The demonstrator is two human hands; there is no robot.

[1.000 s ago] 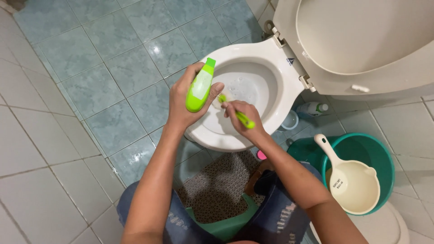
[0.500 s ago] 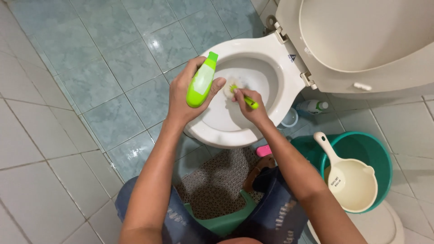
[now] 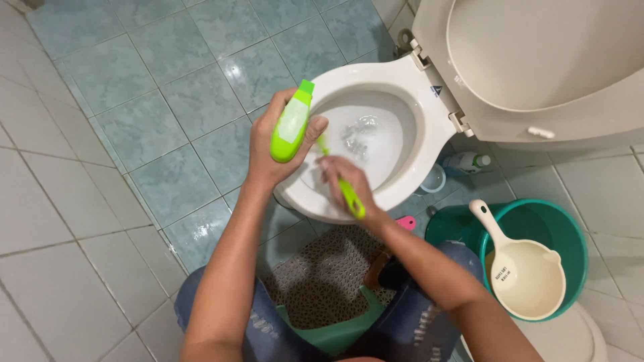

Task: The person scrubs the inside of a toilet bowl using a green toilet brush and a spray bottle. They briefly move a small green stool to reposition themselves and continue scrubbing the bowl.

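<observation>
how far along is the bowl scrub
Done: seat and lid are up and the bowl is wet. In hand: the right hand works a green brush on the near inner wall, while the left hand grips a green bottle. Left: the far wall and rim look unscrubbed.

The right hand (image 3: 345,177) has drawn back toward the near rim of the bowl (image 3: 315,198), dragging the brush (image 3: 342,184) with it (its green handle now points toward the person). The water (image 3: 362,134) shows clear where the brush head sat.
</observation>
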